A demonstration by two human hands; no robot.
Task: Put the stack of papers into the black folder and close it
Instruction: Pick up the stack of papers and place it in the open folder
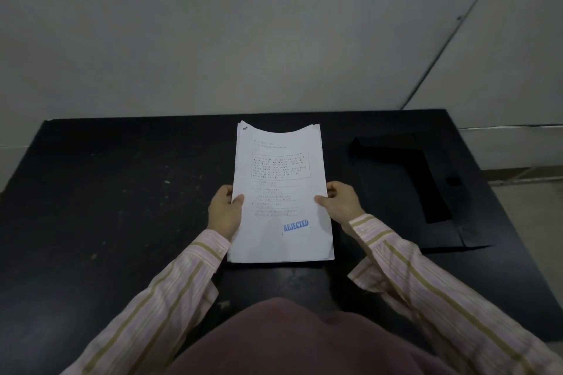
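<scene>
White paper stack point(280, 192) curls between left hand point(224, 213) and right hand point(342, 202)

A black table point(122, 192) fills the lower half, its top scuffed with pale specks (most at nine o'clock). Behind it, a plain grey wall point(213, 24) spans twelve o'clock; a dark seam point(457, 24) slants at one o'clock. Light is dim.

blue stamp "REJECTED" on top sheet of paper stack point(280, 192); other print seemingly illegible
</scene>
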